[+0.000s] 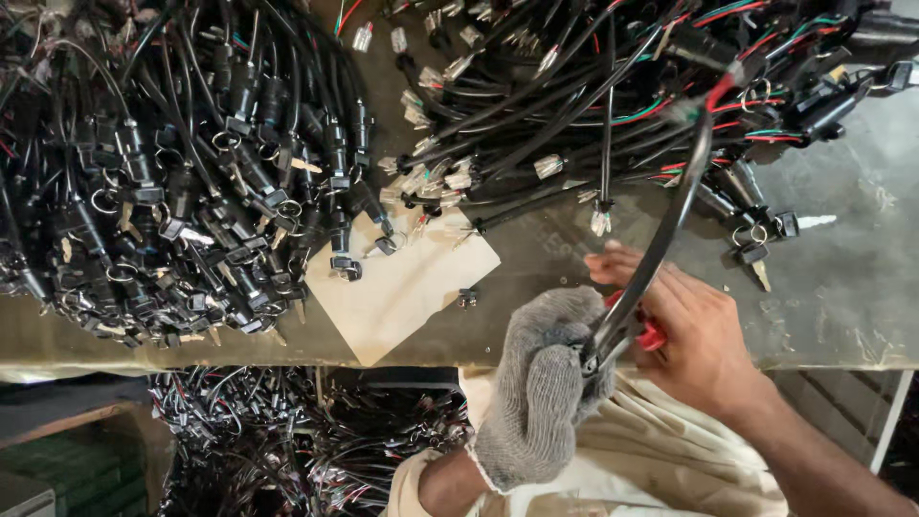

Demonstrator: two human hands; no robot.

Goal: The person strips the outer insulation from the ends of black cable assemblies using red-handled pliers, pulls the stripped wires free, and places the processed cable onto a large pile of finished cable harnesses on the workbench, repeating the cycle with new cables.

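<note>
Black sleeved cable (pixel 670 215), held over the near edge of the workbench (pixel 842 287), arching up toward the far right corner where red and green leads fan out of its end. Left hand (pixel 546 383), in a grey knit glove, closed tight around the cable's near end, pinching it at the fingertips. Right hand (pixel 694 335), bare, wrapped around a red-handled tool (pixel 649 333) pressed against the same end; cannot tell from here whether the tool's own tip is biting or just resting. Judged from the layout: work well in the middle. At the far left of the bench, a big heap of finished-looking lock assemblies with keys (pixel 182 191), black bodies, rings and keys already on. At the far middle and right, a looser tangle of cable harnesses (pixel 574 96) with clear plug ends, seemingly waiting. Beside the heaps, near the bench's front edge, a pale sheet of card (pixel 402 287) with one small black part (pixel 467 298) just off its right corner. Below the front edge, more bundled wiring (pixel 297 431) in a bin. One piece in hand, many apparently left.
</note>
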